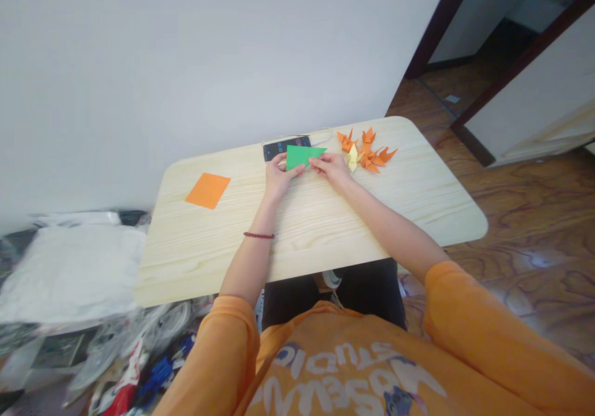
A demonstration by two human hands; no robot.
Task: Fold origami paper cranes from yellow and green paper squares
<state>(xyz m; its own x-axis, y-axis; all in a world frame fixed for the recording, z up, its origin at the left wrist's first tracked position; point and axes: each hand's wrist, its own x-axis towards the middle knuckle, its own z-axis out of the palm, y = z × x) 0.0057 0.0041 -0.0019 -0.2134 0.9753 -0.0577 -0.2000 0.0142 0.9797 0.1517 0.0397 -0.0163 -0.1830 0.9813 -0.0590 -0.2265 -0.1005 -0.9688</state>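
Note:
A green sheet of origami paper (300,156), folded to a pointed shape with its tip to the right, is held up over the table between my two hands. My left hand (277,177) grips its left end, thumb on the near face and fingers behind. With thumb and fingertips, my right hand (331,169) pinches the lower right edge. Just behind the paper lies a black phone (274,150), partly covered by it. Close to my right hand sit a yellow folded paper crane (353,158) and several orange paper cranes (370,157).
The light wooden table (223,248) has rounded corners and stands against a white wall (209,62). An orange paper square (208,191) lies on its left part. A white cable (325,138) runs behind the phone. Bags and clutter (74,273) fill the floor at left.

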